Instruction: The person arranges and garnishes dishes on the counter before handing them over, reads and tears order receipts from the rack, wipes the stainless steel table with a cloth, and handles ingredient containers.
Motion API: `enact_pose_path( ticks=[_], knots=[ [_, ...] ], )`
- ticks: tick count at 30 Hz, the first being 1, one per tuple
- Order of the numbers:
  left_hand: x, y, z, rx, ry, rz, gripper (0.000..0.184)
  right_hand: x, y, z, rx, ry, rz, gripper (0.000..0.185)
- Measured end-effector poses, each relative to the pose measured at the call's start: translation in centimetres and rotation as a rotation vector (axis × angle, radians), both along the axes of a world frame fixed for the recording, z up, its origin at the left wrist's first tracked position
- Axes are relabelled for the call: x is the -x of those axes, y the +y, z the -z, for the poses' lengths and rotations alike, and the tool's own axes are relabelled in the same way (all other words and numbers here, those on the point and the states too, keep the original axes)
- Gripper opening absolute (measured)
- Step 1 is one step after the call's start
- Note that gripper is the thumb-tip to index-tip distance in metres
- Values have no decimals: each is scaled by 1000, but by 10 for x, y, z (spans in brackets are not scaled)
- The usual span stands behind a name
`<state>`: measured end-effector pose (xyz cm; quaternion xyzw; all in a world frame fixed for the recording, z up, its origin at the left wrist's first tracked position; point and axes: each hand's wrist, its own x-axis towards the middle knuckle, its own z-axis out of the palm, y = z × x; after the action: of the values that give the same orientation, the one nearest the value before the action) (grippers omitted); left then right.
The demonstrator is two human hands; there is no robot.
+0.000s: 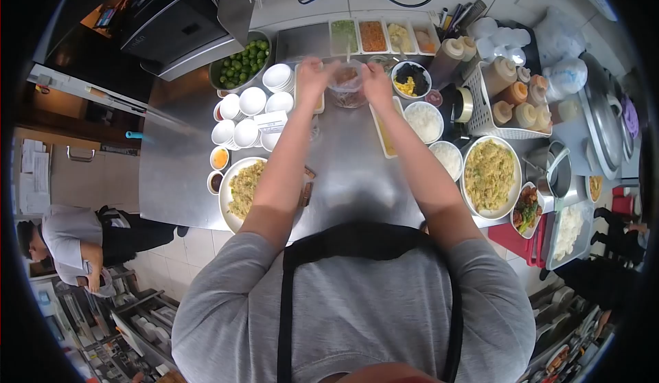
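Your left hand (312, 79) and right hand (377, 84), fingers curled, hold a clear container (348, 88) between them. Limes (246, 64) sit left of the container.

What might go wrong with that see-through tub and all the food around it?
The clear tub between the left hand and right hand might slip and spill. The left arm could bump the plate of yellowish food by the table's near edge.

Fisheye distort., dk corners, tabletop (357, 184) glare
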<state>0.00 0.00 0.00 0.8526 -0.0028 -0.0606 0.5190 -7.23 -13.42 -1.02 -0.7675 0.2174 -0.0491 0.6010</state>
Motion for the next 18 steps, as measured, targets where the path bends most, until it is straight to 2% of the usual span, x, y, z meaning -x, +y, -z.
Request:
enact_pose_path(
  ticks=[2,3,5,6,8,9,11,12,14,15,17,18],
  knots=[
    [9,3,-2,-247,-454,54,48,5,-2,-6,459,-138,123,49],
    [15,10,0,-266,-438,61,48,9,6,-2,440,-122,121,49],
    [18,10,-3,-426,-556,86,39,6,8,-5,667,-307,122,40],
    [13,8,4,-423,-558,84,39,1,7,-5,671,-308,122,40],
    [-5,3,25,-336,-446,113,24,-11,4,-4,602,-333,71,16],
    [-8,2,25,-335,-445,114,24,-15,1,1,604,-332,71,16],
    [-15,2,24,444,119,26,12,-20,-4,12,541,-377,-33,16],
    [-20,3,25,443,119,29,12,-19,-4,9,541,-377,-30,16],
    [-32,9,26,644,418,-61,14,-20,-7,2,718,-283,-72,12],
    [-41,12,35,645,418,-63,14,-21,-6,-4,719,-283,-74,12],
    [-58,16,56,313,326,136,17,-26,-3,-13,857,-169,-194,16],
    [-49,10,43,314,327,134,17,-28,-1,-12,857,-169,-197,16]
  ],
)
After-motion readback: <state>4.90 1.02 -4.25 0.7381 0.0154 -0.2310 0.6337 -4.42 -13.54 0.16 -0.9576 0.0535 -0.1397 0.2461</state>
